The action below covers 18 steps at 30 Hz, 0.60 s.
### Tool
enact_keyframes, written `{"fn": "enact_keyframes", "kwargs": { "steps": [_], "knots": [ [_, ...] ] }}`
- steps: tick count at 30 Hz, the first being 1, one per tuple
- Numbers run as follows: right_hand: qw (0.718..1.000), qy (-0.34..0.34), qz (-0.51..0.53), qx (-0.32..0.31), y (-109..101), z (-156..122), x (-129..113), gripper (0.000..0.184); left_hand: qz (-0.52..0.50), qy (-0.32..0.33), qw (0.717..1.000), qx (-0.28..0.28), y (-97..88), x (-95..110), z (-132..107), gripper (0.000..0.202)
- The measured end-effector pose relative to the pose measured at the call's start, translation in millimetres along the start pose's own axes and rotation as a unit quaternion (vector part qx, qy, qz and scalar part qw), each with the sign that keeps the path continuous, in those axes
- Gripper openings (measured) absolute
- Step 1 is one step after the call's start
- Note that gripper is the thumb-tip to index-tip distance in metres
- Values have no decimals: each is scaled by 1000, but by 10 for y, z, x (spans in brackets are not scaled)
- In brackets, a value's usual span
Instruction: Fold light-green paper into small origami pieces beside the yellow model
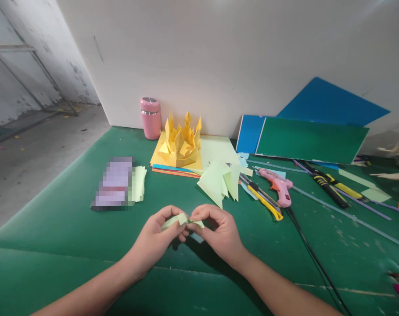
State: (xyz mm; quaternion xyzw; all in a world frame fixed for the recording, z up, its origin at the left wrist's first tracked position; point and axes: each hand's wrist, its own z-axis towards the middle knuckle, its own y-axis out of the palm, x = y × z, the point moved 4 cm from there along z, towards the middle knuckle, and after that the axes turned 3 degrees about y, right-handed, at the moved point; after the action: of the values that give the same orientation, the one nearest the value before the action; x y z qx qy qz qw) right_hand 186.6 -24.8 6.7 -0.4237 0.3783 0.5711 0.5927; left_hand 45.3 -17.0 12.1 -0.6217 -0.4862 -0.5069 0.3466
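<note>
Between my two hands, just above the green tabletop [70, 237], is a small folded piece of pale green paper [182, 218]. My left hand [158, 232] pinches its left part between thumb and fingers. On the right end, my right hand [221, 228] grips it with thumb and forefinger, the fingertips of both hands nearly meeting. Beyond them lie several loose pale green paper pieces [214, 182], some folded to points. Farther back a yellow folded-paper crown [181, 147] stands on a stack of coloured paper [158, 156].
A pink flask [151, 120] stands at the back. Left are a pixelated purple object [115, 182] and pale green slips [139, 184]. Right lie a yellow utility knife [263, 199], a pink glue gun [278, 184] with a black cord, pliers [331, 186] and strips. Green and blue boards [311, 138] lean behind.
</note>
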Motion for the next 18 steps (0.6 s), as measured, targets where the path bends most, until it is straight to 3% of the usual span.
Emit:
{"fn": "enact_keyframes", "kwargs": {
  "steps": [3,5,10,12,18],
  "knots": [
    [1000,17,-4,-21,6,-13,8,6,2,-2,1000,11,-22,1,15,27],
    [999,5,-24,-21,1,-24,-10,10,12,-1,1000,20,-37,-3,24,27],
    [988,-104,-111,-21,-5,-35,-118,14,39,-12,999,32,-60,-12,28,28],
    [984,-120,-129,-25,-3,-35,-134,12,54,-8,998,31,-60,-2,28,27],
    [993,-70,-97,19,-14,-51,-90,11,73,-3,997,25,-45,10,37,23]
  ]
}}
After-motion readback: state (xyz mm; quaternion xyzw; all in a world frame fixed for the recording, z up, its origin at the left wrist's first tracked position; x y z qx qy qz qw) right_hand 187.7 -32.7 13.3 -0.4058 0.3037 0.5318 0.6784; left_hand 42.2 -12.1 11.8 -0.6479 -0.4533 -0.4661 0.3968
